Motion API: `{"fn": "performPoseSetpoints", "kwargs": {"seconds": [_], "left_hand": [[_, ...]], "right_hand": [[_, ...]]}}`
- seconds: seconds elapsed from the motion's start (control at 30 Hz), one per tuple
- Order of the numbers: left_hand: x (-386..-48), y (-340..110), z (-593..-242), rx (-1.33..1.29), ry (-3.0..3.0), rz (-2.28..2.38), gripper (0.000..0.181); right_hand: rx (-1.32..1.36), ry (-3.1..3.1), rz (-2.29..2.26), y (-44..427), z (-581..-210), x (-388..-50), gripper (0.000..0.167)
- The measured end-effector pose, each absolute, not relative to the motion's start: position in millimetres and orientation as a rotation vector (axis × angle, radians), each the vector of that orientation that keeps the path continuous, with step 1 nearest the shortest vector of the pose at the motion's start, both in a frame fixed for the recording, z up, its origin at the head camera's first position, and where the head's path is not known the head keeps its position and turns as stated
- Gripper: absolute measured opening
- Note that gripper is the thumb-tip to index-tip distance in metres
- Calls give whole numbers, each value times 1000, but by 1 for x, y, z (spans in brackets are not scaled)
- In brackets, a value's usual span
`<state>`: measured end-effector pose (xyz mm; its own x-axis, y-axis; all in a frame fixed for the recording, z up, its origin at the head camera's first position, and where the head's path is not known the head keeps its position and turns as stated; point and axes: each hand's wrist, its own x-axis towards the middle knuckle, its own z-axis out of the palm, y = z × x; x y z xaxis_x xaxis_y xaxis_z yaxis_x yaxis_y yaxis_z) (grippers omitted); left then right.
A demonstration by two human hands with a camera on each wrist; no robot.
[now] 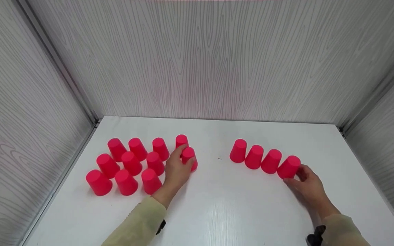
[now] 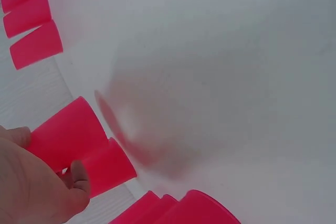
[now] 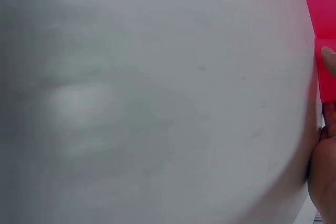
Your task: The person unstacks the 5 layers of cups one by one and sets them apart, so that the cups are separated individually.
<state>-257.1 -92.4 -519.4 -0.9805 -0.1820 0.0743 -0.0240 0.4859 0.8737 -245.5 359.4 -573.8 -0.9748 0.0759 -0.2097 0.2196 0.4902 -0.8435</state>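
My left hand (image 1: 178, 169) grips an upside-down red cup (image 1: 189, 160) between thumb and fingers. Just behind that cup, partly covered by the fingers, stands another red cup (image 1: 181, 139). In the left wrist view the gripped cup (image 2: 71, 132) overlaps its neighbour (image 2: 110, 169); whether its rim touches the table is unclear. Over on the right, my right hand (image 1: 309, 186) holds the end cup (image 1: 289, 167) of a slanting row, with the thumb at its near side and the fingers at its right. The right wrist view catches only part of this cup (image 3: 326, 80) at its edge.
Several upside-down red cups (image 1: 132, 164) stand in three rows left of my left hand. More red cups (image 1: 253, 158) form the slanting row, close side by side. The white table (image 1: 214, 208) is bounded by grey wood-grain panels (image 1: 197, 61) at the back and sides.
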Motion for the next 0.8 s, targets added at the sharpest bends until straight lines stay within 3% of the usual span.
{"fn": "performPoseSetpoints", "kwargs": {"seconds": [0.8], "left_hand": [[-245,-115,-528,243,-2562,-1419,76]], "right_hand": [[272,2568,-1502,360,-576,-247,99]]}}
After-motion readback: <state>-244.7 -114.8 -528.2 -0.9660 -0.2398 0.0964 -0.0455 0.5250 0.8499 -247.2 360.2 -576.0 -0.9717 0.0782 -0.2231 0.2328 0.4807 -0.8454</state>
